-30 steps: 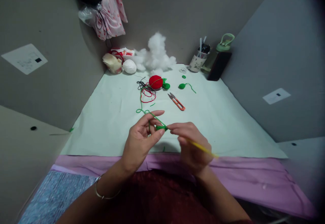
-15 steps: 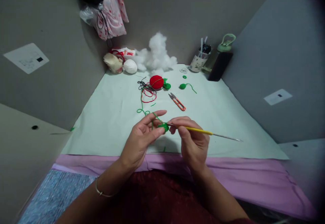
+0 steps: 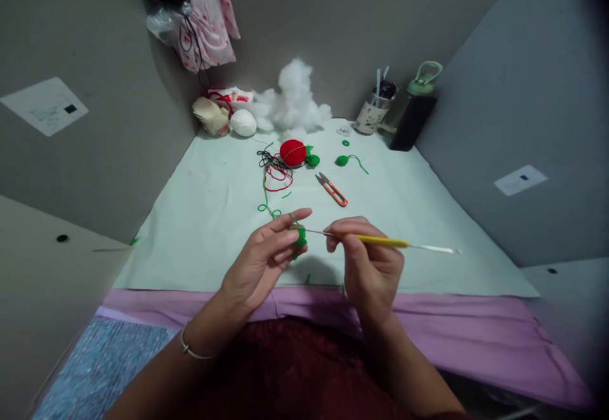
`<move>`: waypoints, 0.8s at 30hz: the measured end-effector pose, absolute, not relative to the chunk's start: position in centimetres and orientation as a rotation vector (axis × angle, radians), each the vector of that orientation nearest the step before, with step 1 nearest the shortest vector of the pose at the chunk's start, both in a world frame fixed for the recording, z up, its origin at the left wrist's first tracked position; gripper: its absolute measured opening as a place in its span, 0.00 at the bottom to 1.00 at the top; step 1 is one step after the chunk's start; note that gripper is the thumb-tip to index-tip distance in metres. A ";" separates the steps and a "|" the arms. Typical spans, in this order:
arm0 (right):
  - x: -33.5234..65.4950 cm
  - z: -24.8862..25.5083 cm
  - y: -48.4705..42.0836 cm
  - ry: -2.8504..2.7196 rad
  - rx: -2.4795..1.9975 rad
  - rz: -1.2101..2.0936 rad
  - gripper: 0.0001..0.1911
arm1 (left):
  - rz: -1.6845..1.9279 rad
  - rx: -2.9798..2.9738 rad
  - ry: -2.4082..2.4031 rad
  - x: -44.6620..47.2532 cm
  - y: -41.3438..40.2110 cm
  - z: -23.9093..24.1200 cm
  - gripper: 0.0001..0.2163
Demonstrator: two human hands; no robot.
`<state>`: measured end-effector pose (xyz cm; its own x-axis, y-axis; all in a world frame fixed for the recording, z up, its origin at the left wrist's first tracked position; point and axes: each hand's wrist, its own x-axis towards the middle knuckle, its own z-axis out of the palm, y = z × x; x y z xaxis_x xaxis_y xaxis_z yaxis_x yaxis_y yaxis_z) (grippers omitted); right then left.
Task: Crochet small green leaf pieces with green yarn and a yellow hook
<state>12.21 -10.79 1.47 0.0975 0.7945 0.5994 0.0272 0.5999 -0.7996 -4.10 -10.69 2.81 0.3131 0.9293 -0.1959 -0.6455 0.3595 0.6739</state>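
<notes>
My left hand (image 3: 266, 252) pinches a small piece of green crochet (image 3: 301, 237) between thumb and fingers. Its index finger is stretched out, with a strand of green yarn (image 3: 270, 209) running over it from the table. A yellow-handled crochet hook (image 3: 380, 240) is gripped in my right hand (image 3: 371, 261) like a pen. The hook's thin metal tip reaches left to the upper edge of the green piece; whether it sits in a stitch is too small to tell.
Beyond my hands lie orange thread snips (image 3: 333, 190), a red yarn ball (image 3: 292, 153), tangled dark and red yarn (image 3: 277, 172) and a small green crocheted ball (image 3: 342, 161). White stuffing (image 3: 297, 96), a pen cup (image 3: 372, 114) and a dark phone-like slab (image 3: 413, 123) stand at the back.
My right hand has moved a little to the right with the hook, so more of its metal shaft shows. My left hand has turned the green piece slightly and shifted it left.
</notes>
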 end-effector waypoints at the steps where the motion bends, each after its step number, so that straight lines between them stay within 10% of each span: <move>1: 12.2 1.5 -10.6 -1.297 -0.739 0.780 0.10 | 1.133 0.565 0.642 -4.1 -10.7 2.8 0.17; 24: 11.9 1.0 -10.4 -1.290 -0.763 0.958 0.08 | 1.215 0.836 0.723 -3.1 -11.2 1.7 0.17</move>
<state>11.89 -10.44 1.01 0.0158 0.9021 0.4312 -0.1518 0.4284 -0.8908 -3.15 -11.21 1.66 0.2061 0.9779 -0.0359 -0.4975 0.1363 0.8567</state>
